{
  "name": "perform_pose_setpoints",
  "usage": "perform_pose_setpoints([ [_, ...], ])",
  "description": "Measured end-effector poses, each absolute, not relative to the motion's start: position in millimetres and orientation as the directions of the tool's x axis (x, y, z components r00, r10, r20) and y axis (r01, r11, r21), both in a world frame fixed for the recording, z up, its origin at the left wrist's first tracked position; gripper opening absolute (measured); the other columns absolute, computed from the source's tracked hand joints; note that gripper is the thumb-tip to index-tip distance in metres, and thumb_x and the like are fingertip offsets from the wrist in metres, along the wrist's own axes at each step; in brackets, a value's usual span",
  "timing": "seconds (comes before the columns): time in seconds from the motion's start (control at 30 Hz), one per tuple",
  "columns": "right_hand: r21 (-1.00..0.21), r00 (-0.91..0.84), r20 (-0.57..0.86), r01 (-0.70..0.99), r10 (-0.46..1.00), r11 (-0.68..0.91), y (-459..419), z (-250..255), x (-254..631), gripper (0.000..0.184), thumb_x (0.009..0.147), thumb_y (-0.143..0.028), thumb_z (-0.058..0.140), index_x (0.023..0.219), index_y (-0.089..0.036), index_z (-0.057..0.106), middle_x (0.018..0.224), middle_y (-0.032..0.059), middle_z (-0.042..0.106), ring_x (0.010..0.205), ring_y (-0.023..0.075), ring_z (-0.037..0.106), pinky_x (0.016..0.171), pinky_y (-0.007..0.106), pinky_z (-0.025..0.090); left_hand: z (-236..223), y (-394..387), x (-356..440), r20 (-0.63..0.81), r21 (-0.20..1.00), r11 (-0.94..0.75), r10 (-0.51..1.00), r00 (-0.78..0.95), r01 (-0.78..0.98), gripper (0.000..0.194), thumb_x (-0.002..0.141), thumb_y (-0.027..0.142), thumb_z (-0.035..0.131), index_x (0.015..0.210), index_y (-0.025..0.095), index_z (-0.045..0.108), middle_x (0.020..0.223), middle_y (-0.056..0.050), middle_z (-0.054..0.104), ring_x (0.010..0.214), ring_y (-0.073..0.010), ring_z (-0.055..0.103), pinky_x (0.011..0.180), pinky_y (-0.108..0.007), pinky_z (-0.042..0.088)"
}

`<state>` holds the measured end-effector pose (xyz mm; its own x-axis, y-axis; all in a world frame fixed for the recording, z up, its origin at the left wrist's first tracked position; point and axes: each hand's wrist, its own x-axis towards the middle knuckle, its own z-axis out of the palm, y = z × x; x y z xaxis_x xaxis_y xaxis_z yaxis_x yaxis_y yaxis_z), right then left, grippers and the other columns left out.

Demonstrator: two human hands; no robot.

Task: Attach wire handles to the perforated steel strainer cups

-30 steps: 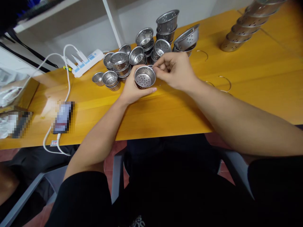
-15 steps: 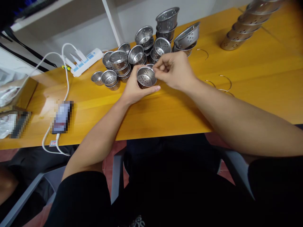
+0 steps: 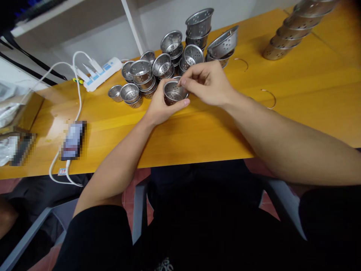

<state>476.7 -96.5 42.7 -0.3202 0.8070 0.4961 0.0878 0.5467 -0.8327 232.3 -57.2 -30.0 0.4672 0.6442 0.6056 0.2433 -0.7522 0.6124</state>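
A small steel cup with a perforated base (image 3: 172, 97) is tilted toward me in my left hand (image 3: 158, 106), whose fingers and thumb wrap round its side. My right hand (image 3: 210, 84) is closed in a pinch at the cup's right far rim, its thumb and forefinger over the edge. Whatever lies between those fingertips is too small to make out. Just behind both hands stand several similar perforated cups (image 3: 141, 71), many of them stacked. Curved thin wires lie on the table to the right, one near my forearm (image 3: 274, 98) and another farther back (image 3: 246, 64).
A leaning stack of perforated cups (image 3: 278, 52) stands at the right back. On the left are a white power strip (image 3: 103, 75) with cables and a blurred phone (image 3: 73, 141). A box (image 3: 29, 113) sits at the table's left end. A person's arm (image 3: 7, 216) shows at lower left.
The cup and my left hand have shifted slightly right. My right thumb and forefinger have moved a little left, over the rim. My right forearm now covers some of the wires.
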Motion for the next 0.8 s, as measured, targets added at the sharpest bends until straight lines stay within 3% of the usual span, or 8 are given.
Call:
perform_pose_setpoints([
  [0.1,-0.885,-0.479,0.391,0.040,0.786,0.464,-99.1,53.0,488.0,0.051,0.087,-0.073,0.108,0.101,-0.030,0.083,0.079,0.0012,0.075,0.071,0.0194,0.060,0.069,0.039,0.054,-29.7,-54.5,228.1,0.602,0.621,-0.759,0.621,0.503,0.195,0.096,0.095,0.099,0.083,0.156,0.030,0.059,0.145,-0.009,0.076,0.138,-0.0351,0.081,0.129,-0.059,0.063],
  [0.23,-0.900,-0.461,0.384,0.007,0.800,0.436,-98.2,54.2,491.9,0.065,0.069,-0.076,0.117,0.091,-0.029,0.078,0.075,0.0004,0.072,0.066,0.0184,0.058,0.063,0.038,0.052,-31.9,-53.6,227.6,0.584,0.621,-0.760,0.611,0.535,0.191,0.105,0.092,0.099,0.087,0.166,0.032,0.055,0.158,-0.013,0.072,0.151,-0.0385,0.076,0.133,-0.060,0.062],
  [0.43,-0.905,-0.391,0.365,0.065,0.845,0.421,-98.4,47.0,485.2,0.058,0.078,-0.072,0.114,0.090,-0.031,0.075,0.072,-0.0003,0.068,0.069,0.0209,0.061,0.064,0.039,0.053,-32.8,-54.0,229.4,0.594,0.572,-0.779,0.608,0.526,0.254,0.102,0.098,0.095,0.084,0.169,0.030,0.051,0.159,-0.015,0.072,0.151,-0.0382,0.076,0.135,-0.057,0.062],
  [0.67,-0.876,-0.399,0.433,0.024,0.808,0.482,-98.9,46.4,479.2,0.059,0.075,-0.069,0.115,0.086,-0.029,0.074,0.078,0.0019,0.070,0.081,0.0238,0.066,0.077,0.043,0.060,-28.3,-55.2,229.2,0.602,0.548,-0.792,0.597,0.531,0.269,0.101,0.099,0.097,0.081,0.165,0.026,0.054,0.154,-0.015,0.074,0.147,-0.0390,0.078,0.134,-0.062,0.060],
  [0.8,-0.899,-0.372,0.389,0.046,0.843,0.435,-102.3,48.0,475.2,0.060,0.074,-0.069,0.116,0.084,-0.030,0.072,0.076,0.0028,0.070,0.085,0.0276,0.068,0.080,0.047,0.062,-28.6,-55.8,229.4,0.589,0.568,-0.777,0.613,0.527,0.269,0.103,0.096,0.099,0.081,0.165,0.027,0.054,0.155,-0.015,0.074,0.148,-0.0399,0.076,0.136,-0.063,0.059],
])
